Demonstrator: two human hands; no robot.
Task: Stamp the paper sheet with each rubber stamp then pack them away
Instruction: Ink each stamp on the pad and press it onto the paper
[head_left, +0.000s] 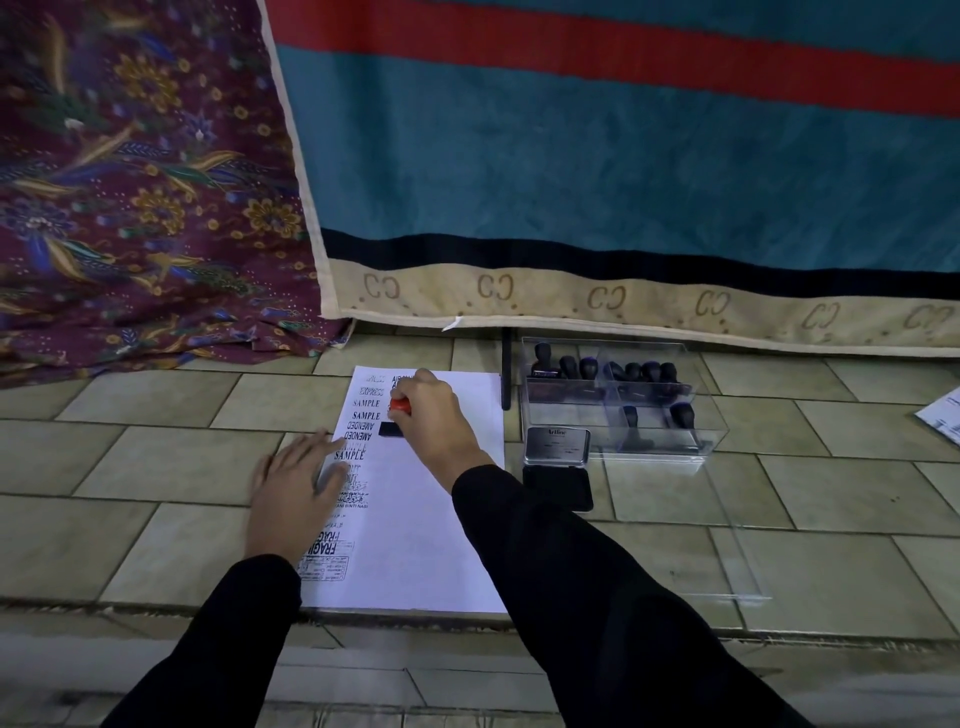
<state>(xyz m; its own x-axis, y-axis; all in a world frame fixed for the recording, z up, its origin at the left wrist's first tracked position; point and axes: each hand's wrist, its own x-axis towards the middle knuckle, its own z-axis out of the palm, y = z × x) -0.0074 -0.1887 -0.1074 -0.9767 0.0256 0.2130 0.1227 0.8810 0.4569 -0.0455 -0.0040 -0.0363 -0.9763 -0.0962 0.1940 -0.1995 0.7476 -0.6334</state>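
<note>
A: Head view, nearest first. Paper sheet (431, 519) lies flat on the tiled floor (156, 457). Its left column carries prints: FRAGILE, SAMPLE, AMENDED, EXPRESS.
B: Left side?
A: Left grip (296, 488) has straight fingers, pressed flat on the sheet's left edge, over some prints. It holds nothing.
B: Right?
A: Right grip (436, 415) has its fingers curled round the red handle of a rubber stamp (393, 429). The black base is down on the sheet, just right of the AMENDED prints.
B: Beyond that?
A: Clear lid (737, 551) flat on the floor, right of the sheet. Ink pad (558, 491) open, cover raised, just beside the sheet's right edge. Behind it is a clear box (719, 434) with dark-handled stamps (631, 371) upright in its compartments. Farthest are a teal blanket (571, 182) and a floral cloth (130, 182).
</note>
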